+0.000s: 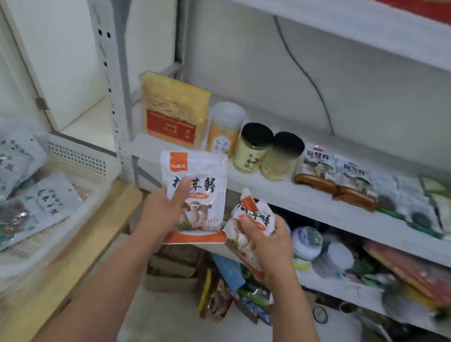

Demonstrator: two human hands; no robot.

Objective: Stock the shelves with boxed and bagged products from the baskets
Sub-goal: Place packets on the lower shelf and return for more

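Observation:
My left hand (166,212) grips a white and orange mushroom bag (205,179) upright, thumb across its front, just in front of the middle shelf (287,197). Beside it, my right hand (266,240) holds a second mushroom bag (246,217) of the same kind, crumpled and tilted. On the left, a white basket (80,162) holds several clear bags of dried fungus (13,187).
The middle shelf carries a yellow bag (175,108), an orange-filled jar (224,127), two black-lidded jars (267,150) and several flat packets (334,174) to the right. The lower shelf (346,289) and the floor beneath are crowded with goods. The basket rests on a wooden table (85,252).

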